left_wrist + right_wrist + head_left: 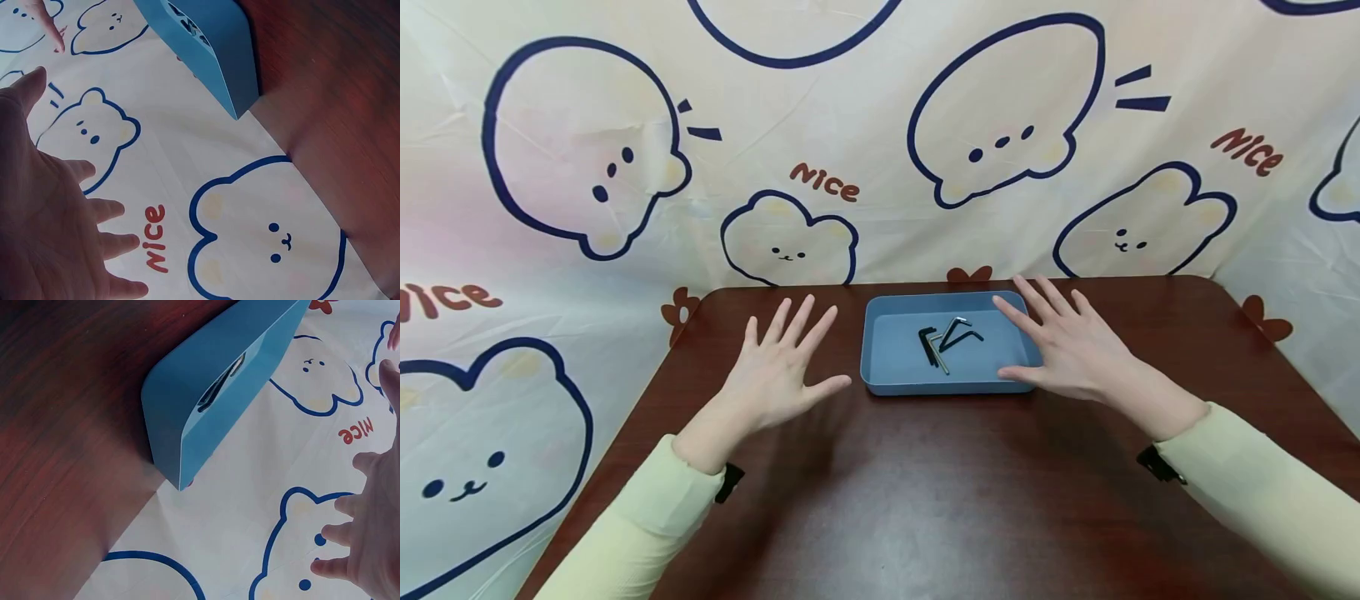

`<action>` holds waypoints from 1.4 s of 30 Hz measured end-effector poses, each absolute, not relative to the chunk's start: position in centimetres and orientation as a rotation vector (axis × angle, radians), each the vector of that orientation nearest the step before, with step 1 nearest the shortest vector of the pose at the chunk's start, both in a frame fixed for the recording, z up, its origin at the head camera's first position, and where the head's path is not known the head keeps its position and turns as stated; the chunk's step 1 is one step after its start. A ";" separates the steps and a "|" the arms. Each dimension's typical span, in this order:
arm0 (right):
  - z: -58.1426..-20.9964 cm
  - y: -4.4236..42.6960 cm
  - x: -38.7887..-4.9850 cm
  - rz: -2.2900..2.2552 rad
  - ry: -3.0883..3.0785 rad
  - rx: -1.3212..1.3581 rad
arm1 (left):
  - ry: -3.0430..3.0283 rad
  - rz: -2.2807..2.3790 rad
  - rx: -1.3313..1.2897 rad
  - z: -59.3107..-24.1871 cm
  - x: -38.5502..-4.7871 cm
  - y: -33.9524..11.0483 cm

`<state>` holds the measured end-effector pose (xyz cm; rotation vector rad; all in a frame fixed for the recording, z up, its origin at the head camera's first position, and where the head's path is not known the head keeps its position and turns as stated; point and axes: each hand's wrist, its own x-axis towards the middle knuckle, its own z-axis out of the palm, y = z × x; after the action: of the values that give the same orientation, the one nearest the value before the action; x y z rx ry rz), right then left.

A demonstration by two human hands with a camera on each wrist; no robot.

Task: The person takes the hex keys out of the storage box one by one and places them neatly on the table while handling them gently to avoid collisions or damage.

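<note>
A shallow blue tray [895, 389] sits toward the far side of the table, with several L-shaped hex keys [952, 335] lying in a loose pile inside it. Some keys are black and some look silvery. My left hand [775, 367] hovers to the left of the tray, fingers straight and spread, holding nothing. Over the tray's right edge my right hand [1071, 346] is held up with its fingers spread wide, also without anything in it. The left wrist view shows the left hand's palm [56, 219] bare; in the right wrist view the right fingers [340, 534] are extended.
The dark reddish-brown wooden table [895, 500] reaches from the near side back to a cloth [887, 125] printed with cartoon bears. This cloth hangs behind the table and along both its sides. A dark wrist strap piece [1161, 464] shows below the right sleeve.
</note>
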<state>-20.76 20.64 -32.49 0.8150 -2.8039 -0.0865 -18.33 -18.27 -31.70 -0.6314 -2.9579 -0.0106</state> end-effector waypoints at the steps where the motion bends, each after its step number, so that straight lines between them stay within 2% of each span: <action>1: -32.5 20.6 -20.9 -0.092 -2.800 0.818 | -2.961 -0.012 -0.627 -31.7 -18.4 -18.3; 16: -32.1 18.7 -23.2 -0.111 -2.836 0.824 | -2.953 -0.053 -0.612 -31.7 -20.0 -18.2; 42: -33.3 15.3 -25.8 -0.116 -2.897 0.934 | -3.038 -0.285 -0.531 -34.3 -23.5 -18.6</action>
<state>-25.79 15.34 -33.34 0.9338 -2.8969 -0.1162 -23.50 -18.59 -34.30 -0.5306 -3.0385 -0.2855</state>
